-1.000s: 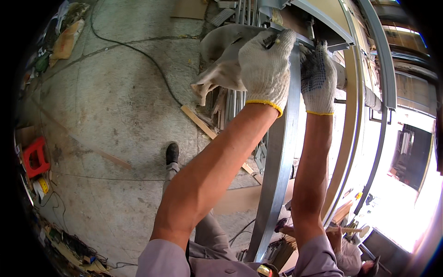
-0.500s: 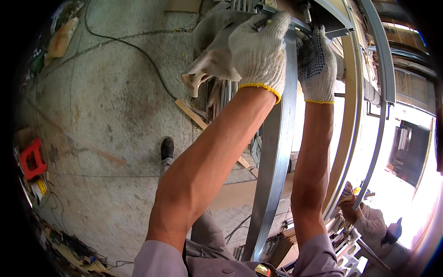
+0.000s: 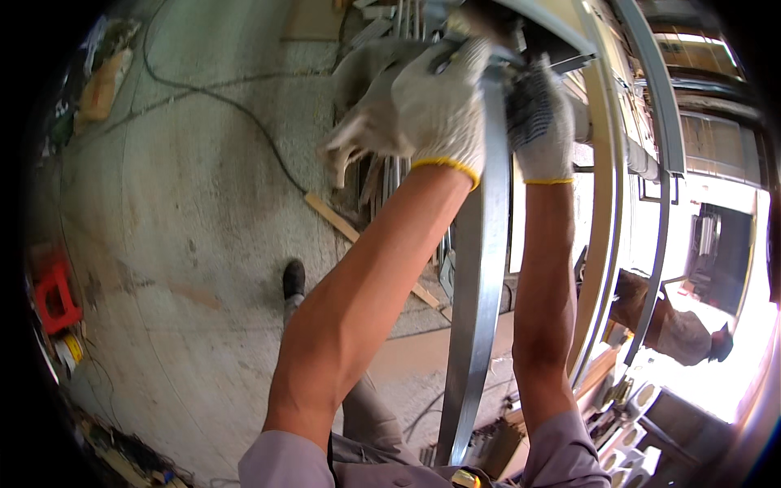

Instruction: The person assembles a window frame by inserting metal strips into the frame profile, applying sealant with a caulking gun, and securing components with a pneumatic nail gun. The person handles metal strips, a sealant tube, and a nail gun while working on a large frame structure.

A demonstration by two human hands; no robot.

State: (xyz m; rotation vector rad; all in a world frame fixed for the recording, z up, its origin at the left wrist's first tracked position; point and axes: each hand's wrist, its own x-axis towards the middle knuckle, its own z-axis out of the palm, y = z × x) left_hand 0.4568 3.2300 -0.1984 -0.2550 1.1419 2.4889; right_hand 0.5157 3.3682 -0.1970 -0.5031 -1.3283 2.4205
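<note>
Both my hands wear white knit gloves with yellow cuffs and are at the far end of a long grey metal bar (image 3: 476, 285), where it meets a metal frame (image 3: 561, 37). My left hand (image 3: 443, 110) is on the left side of this joint with its fingers curled, closed on a greyish cloth (image 3: 370, 114) that hangs down to the left. On the bar's right side, my right hand (image 3: 543, 122), dotted on its palm, has its fingers bent up under the frame's edge. Blur and shadow hide what its fingertips hold.
Long cream and grey profiles (image 3: 606, 203) run along my right. Beyond them a person (image 3: 679, 333) bends over near stacked hollow blocks. A wooden strip (image 3: 333, 218) and a black cable (image 3: 260, 122) lie on the concrete floor; a red plastic object (image 3: 55, 293) sits far left.
The view has shifted slightly, and both hands appear a little further left and lower. The cloth stays with my left hand. The other person appears higher, in a changed posture.
</note>
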